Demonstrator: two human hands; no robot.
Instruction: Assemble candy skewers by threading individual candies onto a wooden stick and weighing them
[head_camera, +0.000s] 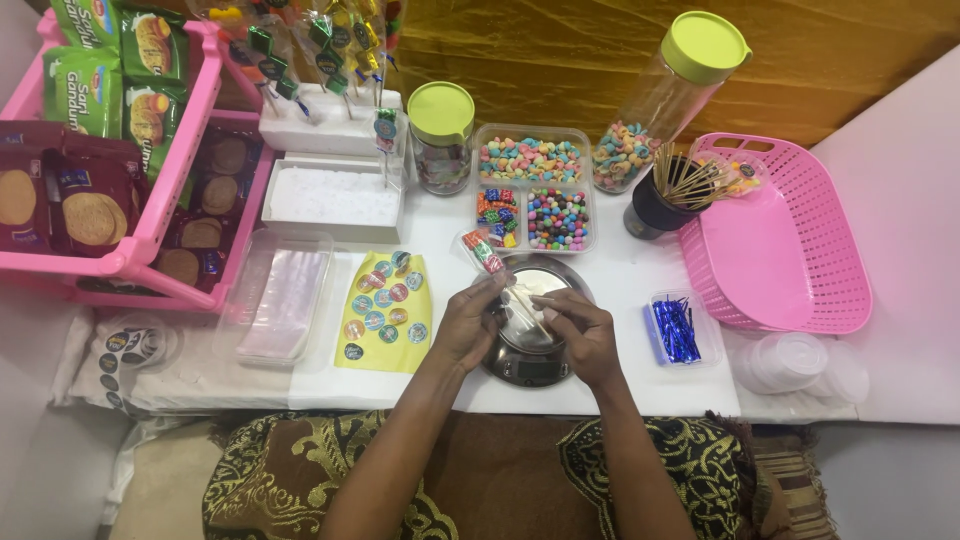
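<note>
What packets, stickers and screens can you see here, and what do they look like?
Green snack packets: top of the pink rack, far left, with a bun picture.
Dark red biscuit packets: lower on the rack, showing round biscuits.
Sticker sheet: yellow, beside the left hand, round colourful stickers.
Sticker roll: near left edge, dark round labels.
Scale screen: small dark strip under the right hand.

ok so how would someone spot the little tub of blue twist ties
Start at the big pink plastic basket on the right of the white table. Just left of its near corner sits a small clear plastic tub, the only container holding shiny metallic blue strips, beside the right hand.
</note>
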